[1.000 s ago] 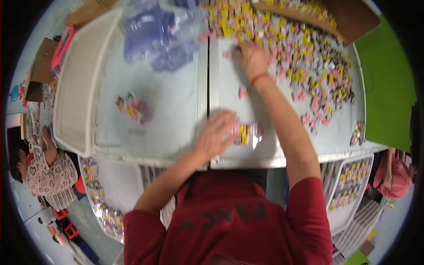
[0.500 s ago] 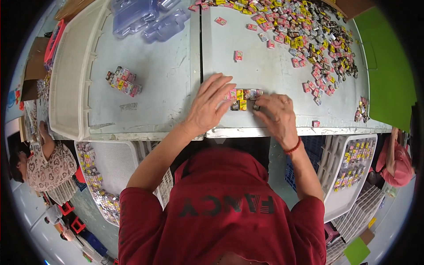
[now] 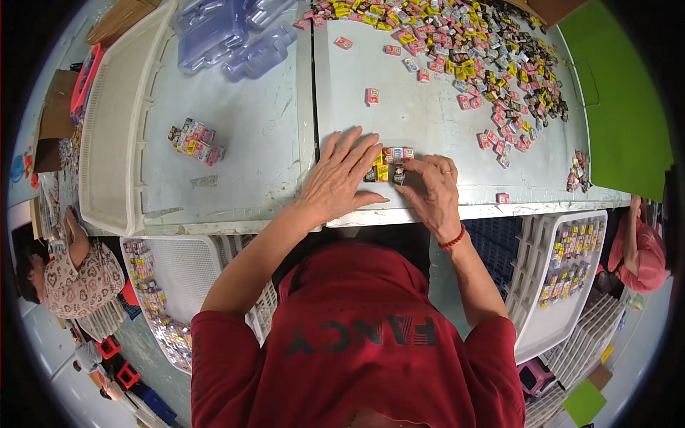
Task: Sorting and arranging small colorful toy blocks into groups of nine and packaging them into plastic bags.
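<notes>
Two short rows of small printed boxes stand together on the white table in front of me, among them a yellow box (image 3: 383, 173). My left hand (image 3: 335, 178) lies at their left end, fingers stretched and thumb spread, with its fingertips against the far row and partly covering it. My right hand (image 3: 434, 187) is closed at thumb and forefinger on a small black box (image 3: 398, 175) at the right end of the near row. Whether this box touches the yellow one is hard to make out.
A large heap of mixed small boxes (image 3: 492, 64) covers the far right. On the left are a stacked block of boxes (image 3: 196, 141), clear purple plastic trays (image 3: 214, 36) and a white crate (image 3: 118, 143). A single pink box (image 3: 502, 198) sits near the front edge. Co-workers are at both sides.
My right hand has moved left with the black box, bringing it closer to the yellow one. My left thumb has spread away from the fingers. The whole view has shifted slightly.
</notes>
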{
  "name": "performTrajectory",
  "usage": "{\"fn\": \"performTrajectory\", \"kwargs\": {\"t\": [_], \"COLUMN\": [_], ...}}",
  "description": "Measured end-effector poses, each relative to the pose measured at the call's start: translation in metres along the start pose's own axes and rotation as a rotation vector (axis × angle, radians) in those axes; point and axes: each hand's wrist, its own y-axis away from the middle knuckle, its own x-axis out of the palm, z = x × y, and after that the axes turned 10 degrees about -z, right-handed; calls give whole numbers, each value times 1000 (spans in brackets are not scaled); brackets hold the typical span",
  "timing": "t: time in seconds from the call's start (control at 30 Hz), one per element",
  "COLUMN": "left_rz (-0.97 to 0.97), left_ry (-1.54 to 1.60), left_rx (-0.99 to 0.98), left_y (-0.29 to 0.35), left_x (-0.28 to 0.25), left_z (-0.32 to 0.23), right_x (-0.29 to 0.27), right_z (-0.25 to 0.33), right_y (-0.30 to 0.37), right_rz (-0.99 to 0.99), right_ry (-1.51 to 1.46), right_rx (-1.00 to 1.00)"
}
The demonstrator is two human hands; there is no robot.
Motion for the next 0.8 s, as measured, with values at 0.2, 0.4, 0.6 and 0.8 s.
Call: {"fn": "performTrajectory", "kwargs": {"t": [0.2,0.4,0.6,0.8], "left_rz": [-1,64,61,56], "left_ry": [-3,-28,-29,-28], "left_rx": [141,125,125,126], "left_y": [-10,-2,-6,-4], "left_x": [6,-1,0,-1], "left_z": [-6,-7,-6,-7], "right_x": [-15,-17,-32,-56], "right_z": [-6,-33,-50,-75], "right_y": [-1,-17,-12,-18], "right_rz": [-2,-127,-268,-308], "right_ry": [40,170,389,617], "right_rx": [-24,-2,9,142]}}
